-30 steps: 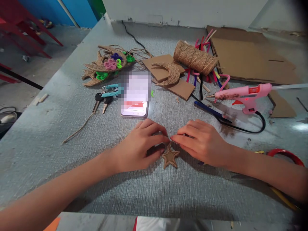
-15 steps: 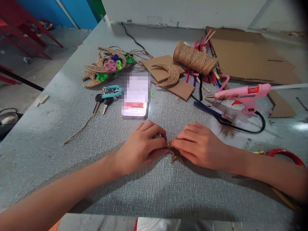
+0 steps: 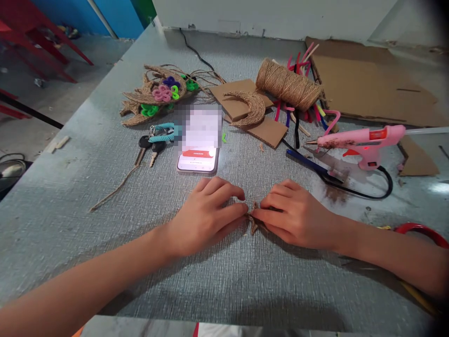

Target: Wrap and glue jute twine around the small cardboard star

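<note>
Between my fingertips, low over the table, is a small brown star-shaped piece point(image 3: 254, 228), apparently cardboard with twine on it. My left hand point(image 3: 209, 216) pinches its left side with thumb and forefinger, the other fingers curled above. From the right, my right hand point(image 3: 297, 216) grips the same piece, its fingers covering much of it. Beyond my hands lie a lit phone point(image 3: 197, 161) and a twine-wrapped crescent point(image 3: 255, 108) on cardboard pieces point(image 3: 270, 132). A roll of jute twine point(image 3: 288, 84) rests behind the crescent.
A pink glue gun point(image 3: 365, 142) with a black cord lies at right, near a blue pen point(image 3: 308, 164). Red-handled scissors point(image 3: 421, 229) are partly behind my right forearm. Keys point(image 3: 153, 150) and twine crafts with fuzzy flowers point(image 3: 163, 93) sit left. A large cardboard sheet point(image 3: 368, 79) lies behind.
My fingers have shifted slightly on the star, and an upper point of it now shows between my hands. The whole view has moved a little.
</note>
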`<state>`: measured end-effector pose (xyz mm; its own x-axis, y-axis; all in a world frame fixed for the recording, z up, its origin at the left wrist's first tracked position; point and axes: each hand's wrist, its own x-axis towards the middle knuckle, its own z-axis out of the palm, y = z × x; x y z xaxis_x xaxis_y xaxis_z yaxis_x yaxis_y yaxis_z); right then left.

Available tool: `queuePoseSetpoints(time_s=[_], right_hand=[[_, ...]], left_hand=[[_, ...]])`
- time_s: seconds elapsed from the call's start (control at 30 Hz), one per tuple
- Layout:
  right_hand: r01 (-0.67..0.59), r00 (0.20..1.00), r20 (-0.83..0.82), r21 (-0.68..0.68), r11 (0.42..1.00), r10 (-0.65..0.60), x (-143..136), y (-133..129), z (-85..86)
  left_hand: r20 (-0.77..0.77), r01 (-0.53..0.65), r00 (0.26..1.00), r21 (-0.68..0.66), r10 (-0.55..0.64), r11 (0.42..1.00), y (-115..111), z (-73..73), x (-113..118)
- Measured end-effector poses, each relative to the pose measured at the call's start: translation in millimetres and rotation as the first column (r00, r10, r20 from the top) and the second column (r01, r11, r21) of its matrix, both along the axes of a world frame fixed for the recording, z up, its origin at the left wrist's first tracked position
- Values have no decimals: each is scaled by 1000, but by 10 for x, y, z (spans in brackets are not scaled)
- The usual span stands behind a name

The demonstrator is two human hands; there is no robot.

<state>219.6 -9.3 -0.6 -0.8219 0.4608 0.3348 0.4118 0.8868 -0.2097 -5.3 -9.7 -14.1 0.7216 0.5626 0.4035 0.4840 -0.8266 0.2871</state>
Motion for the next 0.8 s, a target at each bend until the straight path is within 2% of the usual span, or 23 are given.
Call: queuePoseSetpoints(time_s=[0.17, 0.53, 0.8], right_hand=[[2, 1000, 12, 10, 1000, -2, 2, -5, -6], [10, 999, 47, 49, 999, -12, 3, -10, -84], [14, 999, 42, 56, 998, -16, -15, 2, -85]], left_hand=[[7, 47, 999, 32, -47, 998, -8, 5, -17], [14, 31, 999, 45, -31, 999, -24, 10, 13], [-7, 35, 999, 105, -35, 994, -24, 36, 38]])
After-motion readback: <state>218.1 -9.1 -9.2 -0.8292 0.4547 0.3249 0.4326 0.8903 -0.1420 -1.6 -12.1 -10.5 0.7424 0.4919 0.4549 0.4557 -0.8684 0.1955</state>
